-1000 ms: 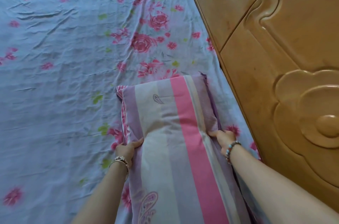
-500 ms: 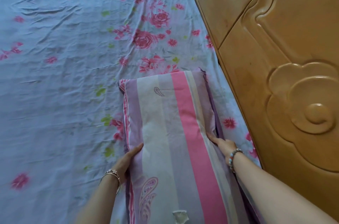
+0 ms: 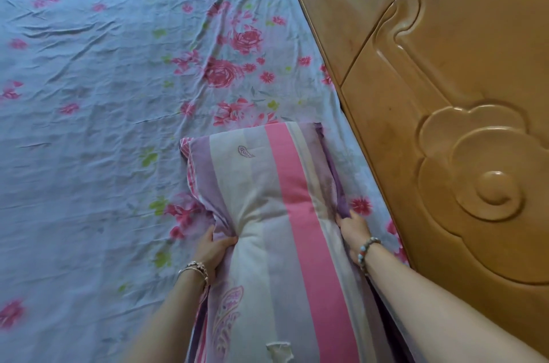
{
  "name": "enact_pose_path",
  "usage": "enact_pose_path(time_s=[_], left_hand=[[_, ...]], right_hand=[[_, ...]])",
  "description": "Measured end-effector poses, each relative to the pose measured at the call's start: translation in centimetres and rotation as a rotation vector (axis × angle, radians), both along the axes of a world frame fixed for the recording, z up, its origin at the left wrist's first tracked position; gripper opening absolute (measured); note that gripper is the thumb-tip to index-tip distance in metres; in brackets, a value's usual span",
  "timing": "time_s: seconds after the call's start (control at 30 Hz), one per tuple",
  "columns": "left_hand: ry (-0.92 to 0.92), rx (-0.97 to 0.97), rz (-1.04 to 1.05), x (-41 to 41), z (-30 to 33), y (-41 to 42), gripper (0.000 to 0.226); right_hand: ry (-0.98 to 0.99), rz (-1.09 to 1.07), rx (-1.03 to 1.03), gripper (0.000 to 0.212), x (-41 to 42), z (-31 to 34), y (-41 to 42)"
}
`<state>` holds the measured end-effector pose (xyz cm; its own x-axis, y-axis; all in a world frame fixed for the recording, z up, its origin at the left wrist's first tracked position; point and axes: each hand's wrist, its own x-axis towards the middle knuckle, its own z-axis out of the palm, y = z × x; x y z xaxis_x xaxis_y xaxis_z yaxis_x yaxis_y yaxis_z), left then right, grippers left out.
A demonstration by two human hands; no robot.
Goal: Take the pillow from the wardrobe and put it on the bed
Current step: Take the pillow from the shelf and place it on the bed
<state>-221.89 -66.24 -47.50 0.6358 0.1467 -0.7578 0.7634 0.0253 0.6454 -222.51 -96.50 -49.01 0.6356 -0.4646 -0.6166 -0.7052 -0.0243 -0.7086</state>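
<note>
Two bare forearms reach up from the bottom edge of the frame, each wrist wearing a bracelet. The left hand (image 3: pixel 214 248), at lower centre, clenches a bunched fold of fabric on the left edge of a striped pillow (image 3: pixel 276 214). The right hand (image 3: pixel 353 227), just right of centre, grasps the pillow's right edge, fingers curled into the purple side seam. The pillow lies between the two hands, banded in lilac, cream and pink with small paisley marks. Its long axis runs away from the person, from the bottom of the frame up toward the middle, so both hands hold it at about the same point along its length and neither is clearly nearer. It rests on the bed (image 3: pixel 89 125), which is covered in a wrinkled blue sheet with pink roses, and it lies close alongside the carved wooden headboard (image 3: pixel 445 125) filling the right side. Beyond the bed's far edge, at the top of the frame, a red floor shows.
</note>
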Motion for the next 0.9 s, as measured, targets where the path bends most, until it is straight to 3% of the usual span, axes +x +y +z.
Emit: enact_pose_path(time_s=[0.23, 0.43, 0.57, 0.63, 0.73, 0.8, 0.9], left_hand=[[-0.067, -0.080, 0.022, 2.9, 2.0, -5.5, 0.047], [-0.043, -0.105, -0.014, 3.0, 0.9, -7.7, 0.041], [-0.023, -0.069, -0.022, 2.5, 0.7, -6.8, 0.059], [0.064, -0.122, -0.111, 2.2, 1.2, -6.3, 0.070], [0.343, -0.249, -0.422, 0.6, 2.0, -5.0, 0.087], [0.451, -0.193, -0.582, -1.2, 1.5, -3.8, 0.099], [0.537, -0.172, -0.690, -4.6, 0.4, -2.1, 0.086]], right_hand=[[-0.153, -0.100, -0.092, 0.028, 4.2, 4.1, -5.6], [-0.027, -0.120, -0.137, 0.029, 0.9, 1.0, -8.3], [0.002, -0.010, -0.155, 0.037, 1.1, 0.5, -7.6], [0.014, 0.045, -0.177, 0.039, 1.3, 0.9, -7.6], [0.033, 0.091, -0.161, 0.043, 1.0, 1.7, -7.6], [0.066, 0.116, -0.160, 0.052, 0.6, 2.2, -7.8], [0.245, 0.186, -0.171, 0.081, -1.0, 2.6, -8.9]])
